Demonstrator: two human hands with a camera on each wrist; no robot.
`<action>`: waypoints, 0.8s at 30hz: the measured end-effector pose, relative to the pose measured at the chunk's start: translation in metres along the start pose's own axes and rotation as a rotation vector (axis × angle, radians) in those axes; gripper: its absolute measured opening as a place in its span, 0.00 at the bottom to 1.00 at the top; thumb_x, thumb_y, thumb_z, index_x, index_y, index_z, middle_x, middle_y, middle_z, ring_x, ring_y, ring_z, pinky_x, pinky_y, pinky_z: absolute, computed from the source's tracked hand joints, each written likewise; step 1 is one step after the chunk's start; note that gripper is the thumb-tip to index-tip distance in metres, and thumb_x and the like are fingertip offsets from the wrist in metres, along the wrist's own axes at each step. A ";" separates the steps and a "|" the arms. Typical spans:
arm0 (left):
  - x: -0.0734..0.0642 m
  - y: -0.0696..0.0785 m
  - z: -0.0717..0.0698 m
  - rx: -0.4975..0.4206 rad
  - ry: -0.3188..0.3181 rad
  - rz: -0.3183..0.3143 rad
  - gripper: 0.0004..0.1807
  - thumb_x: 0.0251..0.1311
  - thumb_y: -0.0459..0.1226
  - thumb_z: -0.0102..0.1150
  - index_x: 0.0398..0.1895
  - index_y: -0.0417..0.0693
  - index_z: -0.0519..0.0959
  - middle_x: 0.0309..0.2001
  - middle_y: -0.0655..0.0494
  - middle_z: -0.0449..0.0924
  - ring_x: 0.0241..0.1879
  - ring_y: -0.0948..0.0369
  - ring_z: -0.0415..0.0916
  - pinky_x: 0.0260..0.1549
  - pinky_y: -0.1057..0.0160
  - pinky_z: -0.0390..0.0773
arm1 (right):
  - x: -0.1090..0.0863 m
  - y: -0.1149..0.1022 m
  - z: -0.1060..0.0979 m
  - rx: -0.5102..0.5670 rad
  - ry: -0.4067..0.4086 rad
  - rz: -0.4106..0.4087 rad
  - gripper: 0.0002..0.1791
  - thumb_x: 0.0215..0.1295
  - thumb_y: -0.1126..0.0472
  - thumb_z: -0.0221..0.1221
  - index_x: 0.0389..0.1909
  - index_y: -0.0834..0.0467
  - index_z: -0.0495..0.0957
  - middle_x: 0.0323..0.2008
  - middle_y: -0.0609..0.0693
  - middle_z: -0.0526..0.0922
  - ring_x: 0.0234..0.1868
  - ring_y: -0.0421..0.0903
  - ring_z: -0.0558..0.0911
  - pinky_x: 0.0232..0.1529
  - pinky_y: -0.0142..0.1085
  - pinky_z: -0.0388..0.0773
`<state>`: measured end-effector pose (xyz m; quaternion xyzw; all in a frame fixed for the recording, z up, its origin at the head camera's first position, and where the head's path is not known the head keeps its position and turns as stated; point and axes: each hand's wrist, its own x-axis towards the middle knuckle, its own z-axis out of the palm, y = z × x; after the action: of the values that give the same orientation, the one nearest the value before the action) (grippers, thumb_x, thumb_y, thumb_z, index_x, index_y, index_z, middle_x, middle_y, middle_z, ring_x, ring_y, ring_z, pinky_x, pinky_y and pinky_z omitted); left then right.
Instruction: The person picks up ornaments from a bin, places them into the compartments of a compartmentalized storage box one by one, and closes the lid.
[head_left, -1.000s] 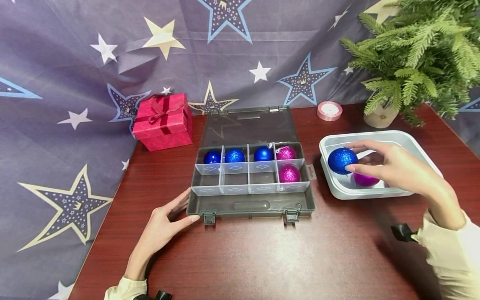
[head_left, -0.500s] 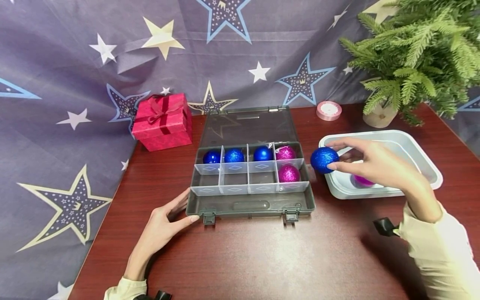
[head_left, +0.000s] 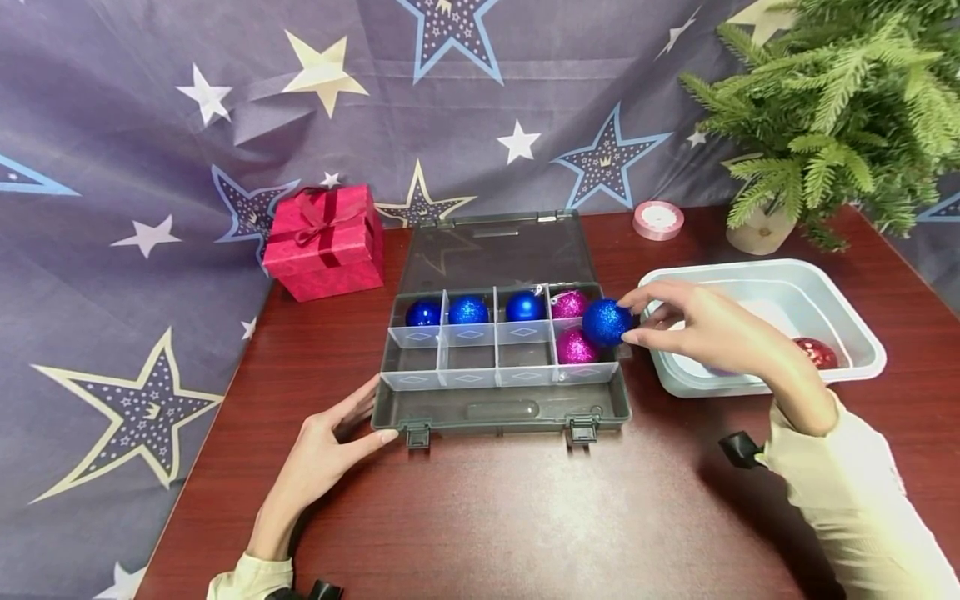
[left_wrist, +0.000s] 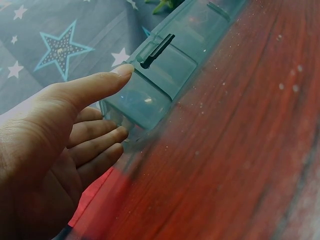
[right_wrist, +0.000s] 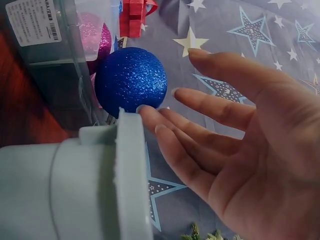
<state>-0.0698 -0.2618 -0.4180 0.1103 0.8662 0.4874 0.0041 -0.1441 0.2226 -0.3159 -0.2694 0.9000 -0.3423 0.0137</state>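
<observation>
My right hand [head_left: 708, 329] pinches a blue glitter Christmas ball [head_left: 607, 322] between thumb and fingertips, over the right end of an open grey plastic divider box [head_left: 442, 410]. In the right wrist view the same glitter ball [right_wrist: 131, 82] is beyond the tray's rim, beside the box. Three blue balls, among them a glossy one [head_left: 423, 314], fill back-row compartments. Pink glitter balls occupy the right column, one [head_left: 577, 346] in the middle row. With fingers fairly straight, my left hand [head_left: 318, 458] touches the box's front left corner, its thumb [left_wrist: 107, 84] along the front edge.
To the right stands a pale grey tray [head_left: 862, 333] with a red ball [head_left: 816, 353] inside, partly behind the right wrist. A red gift box [head_left: 326, 246], a pink ribbon roll [head_left: 658, 220] and a small fir tree [head_left: 840, 125] are along the back. A star-printed cloth hangs behind.
My right hand has carried the blue glitter ball leftward from above the tray to the right end of the divider box. The left hand has stayed at the box corner.
</observation>
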 end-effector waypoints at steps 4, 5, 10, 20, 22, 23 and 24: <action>-0.001 0.000 0.000 -0.006 -0.001 0.000 0.40 0.59 0.40 0.77 0.75 0.57 0.72 0.62 0.51 0.81 0.62 0.57 0.78 0.56 0.76 0.71 | 0.006 -0.001 0.004 -0.055 -0.004 0.012 0.20 0.67 0.57 0.71 0.56 0.58 0.82 0.46 0.52 0.84 0.43 0.46 0.84 0.43 0.46 0.80; -0.001 0.000 -0.001 -0.007 -0.001 0.000 0.40 0.59 0.40 0.77 0.75 0.57 0.72 0.62 0.51 0.81 0.62 0.57 0.78 0.56 0.76 0.71 | 0.008 0.000 0.005 -0.059 -0.003 0.009 0.21 0.66 0.57 0.71 0.57 0.58 0.82 0.45 0.53 0.83 0.43 0.46 0.83 0.44 0.47 0.80; -0.001 0.000 -0.001 -0.003 -0.004 0.004 0.40 0.59 0.40 0.77 0.76 0.57 0.72 0.62 0.51 0.81 0.62 0.58 0.78 0.56 0.77 0.71 | 0.013 0.002 0.013 -0.064 -0.010 0.020 0.24 0.64 0.58 0.73 0.58 0.60 0.79 0.45 0.56 0.78 0.41 0.49 0.82 0.43 0.48 0.79; 0.000 0.000 0.000 -0.016 -0.006 0.027 0.40 0.59 0.39 0.77 0.76 0.55 0.71 0.61 0.50 0.81 0.62 0.57 0.78 0.56 0.76 0.72 | 0.019 0.001 0.019 -0.124 -0.013 0.011 0.24 0.63 0.60 0.73 0.58 0.61 0.77 0.42 0.55 0.82 0.43 0.51 0.83 0.43 0.49 0.80; 0.000 0.000 0.000 -0.016 -0.005 0.028 0.40 0.59 0.39 0.77 0.76 0.55 0.71 0.61 0.50 0.81 0.61 0.57 0.78 0.56 0.76 0.72 | 0.020 -0.001 0.019 -0.109 -0.014 -0.005 0.24 0.64 0.60 0.73 0.58 0.61 0.77 0.43 0.55 0.83 0.43 0.50 0.83 0.44 0.49 0.82; 0.000 0.000 0.000 -0.016 -0.004 0.028 0.40 0.59 0.39 0.77 0.76 0.55 0.72 0.61 0.50 0.81 0.61 0.57 0.79 0.56 0.76 0.72 | 0.020 -0.003 0.019 -0.101 -0.015 -0.013 0.24 0.64 0.60 0.73 0.58 0.61 0.78 0.43 0.54 0.83 0.43 0.49 0.83 0.44 0.49 0.82; 0.000 0.000 0.000 -0.016 -0.004 0.026 0.40 0.59 0.39 0.77 0.76 0.55 0.72 0.61 0.50 0.81 0.61 0.57 0.79 0.56 0.76 0.72 | 0.021 -0.004 0.019 -0.094 -0.014 -0.024 0.24 0.64 0.60 0.73 0.58 0.61 0.78 0.42 0.54 0.83 0.42 0.49 0.84 0.44 0.48 0.83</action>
<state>-0.0698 -0.2623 -0.4181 0.1227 0.8607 0.4941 0.0005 -0.1559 0.1982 -0.3251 -0.2829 0.9118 -0.2977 0.0032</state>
